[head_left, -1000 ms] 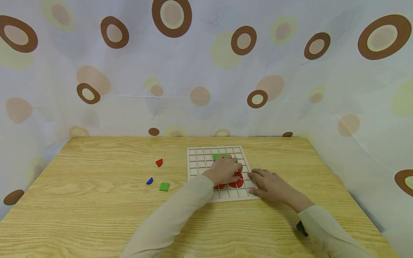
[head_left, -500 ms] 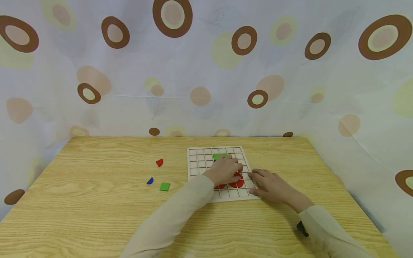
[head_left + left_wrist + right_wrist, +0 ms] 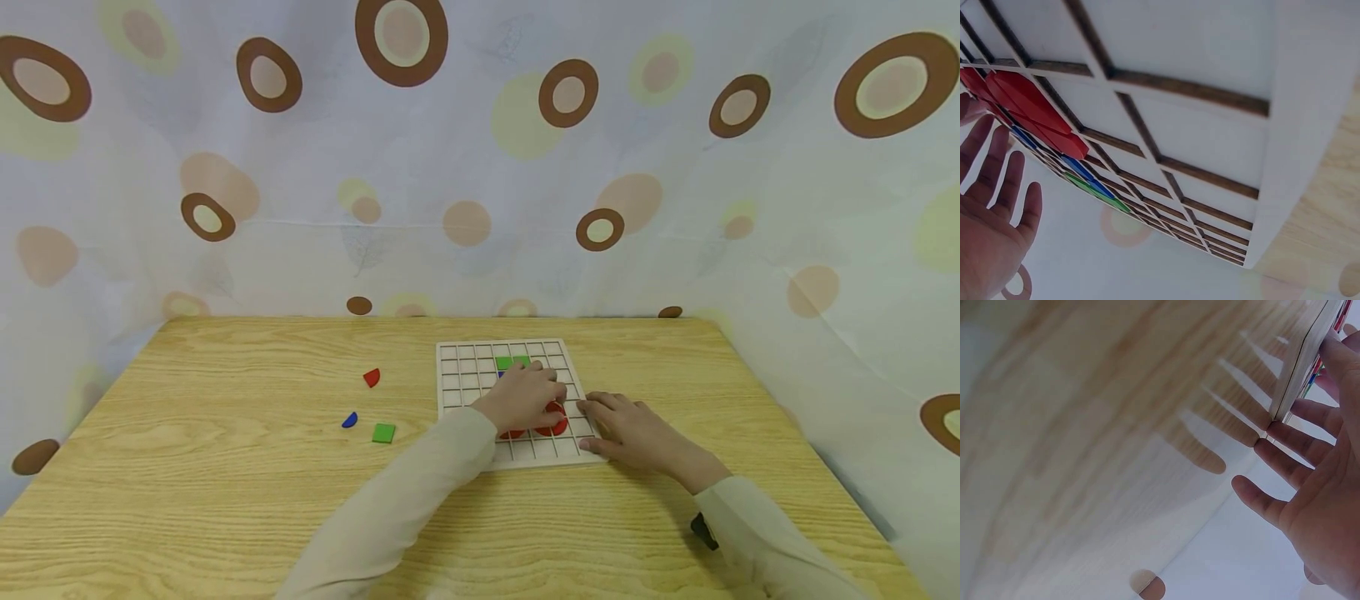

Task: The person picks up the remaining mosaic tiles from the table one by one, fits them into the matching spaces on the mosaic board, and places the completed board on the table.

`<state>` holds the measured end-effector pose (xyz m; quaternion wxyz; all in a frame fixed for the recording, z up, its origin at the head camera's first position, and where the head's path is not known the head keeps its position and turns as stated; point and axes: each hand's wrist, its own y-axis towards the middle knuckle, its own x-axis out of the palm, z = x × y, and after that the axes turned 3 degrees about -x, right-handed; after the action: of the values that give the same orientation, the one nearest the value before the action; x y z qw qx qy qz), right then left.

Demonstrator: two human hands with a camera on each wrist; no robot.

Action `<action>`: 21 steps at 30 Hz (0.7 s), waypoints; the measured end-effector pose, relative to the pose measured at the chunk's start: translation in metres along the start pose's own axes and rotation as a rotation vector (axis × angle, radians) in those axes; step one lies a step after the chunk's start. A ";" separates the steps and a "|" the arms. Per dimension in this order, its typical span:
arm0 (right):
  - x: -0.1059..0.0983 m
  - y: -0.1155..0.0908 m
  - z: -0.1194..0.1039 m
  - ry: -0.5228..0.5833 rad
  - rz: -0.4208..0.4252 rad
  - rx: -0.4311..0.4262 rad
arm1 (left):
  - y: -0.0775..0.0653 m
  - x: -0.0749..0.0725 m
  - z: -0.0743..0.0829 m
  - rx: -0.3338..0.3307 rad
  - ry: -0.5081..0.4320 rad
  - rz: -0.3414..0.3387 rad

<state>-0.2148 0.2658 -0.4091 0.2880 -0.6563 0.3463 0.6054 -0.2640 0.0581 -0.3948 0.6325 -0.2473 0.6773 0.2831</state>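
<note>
A pale gridded board (image 3: pixel 459 367) lies on the wooden table. My left hand (image 3: pixel 519 398) reaches over it, thumb and index finger at the right one of two red discs (image 3: pixel 553 427) made up of segments. The other red disc (image 3: pixel 512 434) is mostly covered by that hand. In the left wrist view the fingers stretch out beside the red pieces (image 3: pixel 1035 112), with blue pieces (image 3: pixel 1075 167) and green pieces (image 3: pixel 1091 189) beyond. My right hand (image 3: pixel 637 433) touches the board's right edge with nearly straight fingertips. Green squares (image 3: pixel 513 363) sit in the grid's upper part.
Left of the board, a red quarter piece (image 3: pixel 372 378), a blue half-round piece (image 3: pixel 349 420) and a green square (image 3: pixel 383 433) lie loose on the table (image 3: pixel 225 467). A patterned curtain (image 3: pixel 465 150) hangs behind. Something black (image 3: pixel 703 532) shows under the right sleeve.
The left thumb and index finger shift very slightly at the right red disc. My right hand stays at the board's edge, and the loose pieces keep their places.
</note>
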 end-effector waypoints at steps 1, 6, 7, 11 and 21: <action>0.000 0.000 0.000 0.001 0.000 -0.001 | 0.000 0.000 0.000 0.003 0.002 0.002; 0.000 0.000 -0.001 0.005 0.009 -0.004 | -0.001 0.001 0.000 0.013 0.021 -0.001; -0.001 0.000 -0.001 0.005 0.011 -0.005 | -0.001 0.001 0.001 0.013 0.024 -0.003; 0.000 0.000 0.000 0.000 0.010 -0.005 | -0.002 -0.001 0.001 0.014 0.031 -0.014; -0.001 0.000 -0.001 0.005 0.006 0.003 | -0.002 0.002 0.000 0.027 0.030 -0.018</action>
<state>-0.2141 0.2648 -0.4077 0.2861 -0.6565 0.3497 0.6040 -0.2622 0.0568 -0.3969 0.6280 -0.2489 0.6881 0.2648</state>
